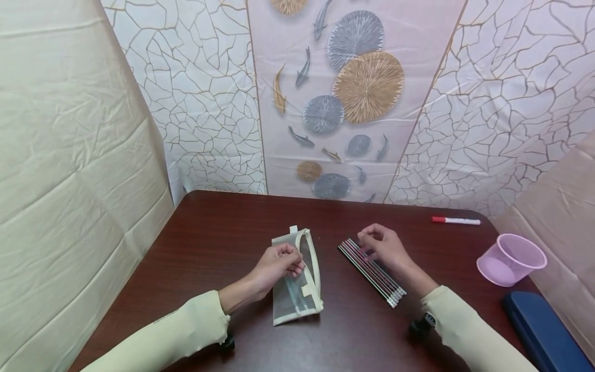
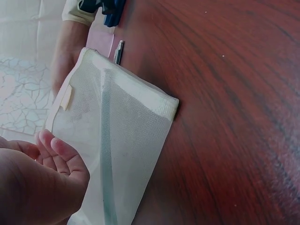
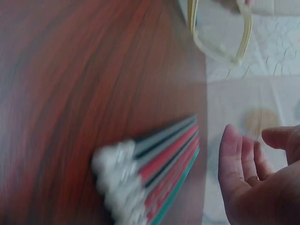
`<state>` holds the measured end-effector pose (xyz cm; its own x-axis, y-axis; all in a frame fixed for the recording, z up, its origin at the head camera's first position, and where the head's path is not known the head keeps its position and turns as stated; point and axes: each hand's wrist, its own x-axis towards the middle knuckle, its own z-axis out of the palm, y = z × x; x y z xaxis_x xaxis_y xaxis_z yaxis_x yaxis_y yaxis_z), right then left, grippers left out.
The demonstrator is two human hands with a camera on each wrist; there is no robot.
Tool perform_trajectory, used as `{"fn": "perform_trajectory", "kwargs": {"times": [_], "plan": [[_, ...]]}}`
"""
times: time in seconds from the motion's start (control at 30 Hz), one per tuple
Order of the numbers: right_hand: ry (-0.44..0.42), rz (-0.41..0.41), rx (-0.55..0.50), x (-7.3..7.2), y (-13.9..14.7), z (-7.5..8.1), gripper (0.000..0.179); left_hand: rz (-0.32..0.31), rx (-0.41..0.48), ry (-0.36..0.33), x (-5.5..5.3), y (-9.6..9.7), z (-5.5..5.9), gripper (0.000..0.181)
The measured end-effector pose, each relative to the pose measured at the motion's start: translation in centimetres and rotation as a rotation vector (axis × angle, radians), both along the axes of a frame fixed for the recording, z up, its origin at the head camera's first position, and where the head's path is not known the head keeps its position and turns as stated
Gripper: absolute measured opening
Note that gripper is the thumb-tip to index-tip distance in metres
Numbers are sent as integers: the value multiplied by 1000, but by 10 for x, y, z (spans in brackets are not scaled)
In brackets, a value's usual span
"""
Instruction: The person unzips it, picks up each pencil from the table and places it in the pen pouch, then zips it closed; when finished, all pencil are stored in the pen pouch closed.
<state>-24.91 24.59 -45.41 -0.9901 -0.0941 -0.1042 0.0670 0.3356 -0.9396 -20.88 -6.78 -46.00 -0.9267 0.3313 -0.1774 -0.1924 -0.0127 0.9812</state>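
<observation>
My left hand (image 1: 281, 261) pinches the zip edge of a cream mesh pencil pouch (image 1: 283, 305) and lifts it, so the mouth gapes on its right side. Through the mesh in the left wrist view shows a pale green pencil-like strip (image 2: 107, 150). Several pencils (image 1: 367, 268) lie side by side on the table, silvery ends toward me, in green, red and dark colours. Over their far ends hovers my right hand (image 1: 383, 248), fingers loosely bent, holding nothing. The right wrist view shows its fingers (image 3: 230, 154) apart from the pencils.
A red-capped white marker (image 1: 455, 220) lies near the back right of the dark wooden table (image 1: 223, 222). At the right edge are a pink mesh cup (image 1: 499, 266), tilted, and a blue case (image 1: 541, 323). Patterned cloth (image 1: 209, 103) hangs behind the table.
</observation>
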Motion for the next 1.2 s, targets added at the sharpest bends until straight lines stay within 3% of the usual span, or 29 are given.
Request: {"fn": "perform_trajectory", "kwargs": {"times": [0.23, 0.4, 0.63, 1.07, 1.2], "plan": [[-59, 93, 209, -18, 32, -12, 41, -9, 5, 7, 0, 0, -1, 8], [-91, 169, 232, -22, 48, -20, 35, -16, -6, -4, -1, 1, -3, 7], [-11, 278, 252, -22, 52, -25, 33, -11, -11, -6, -2, 2, -4, 8], [-8, 319, 267, -23, 48, -23, 30, -11, -17, -8, 0, 3, -2, 8], [33, 313, 336, -23, 44, -21, 29, -15, -16, 0, -1, 3, -2, 10]]}}
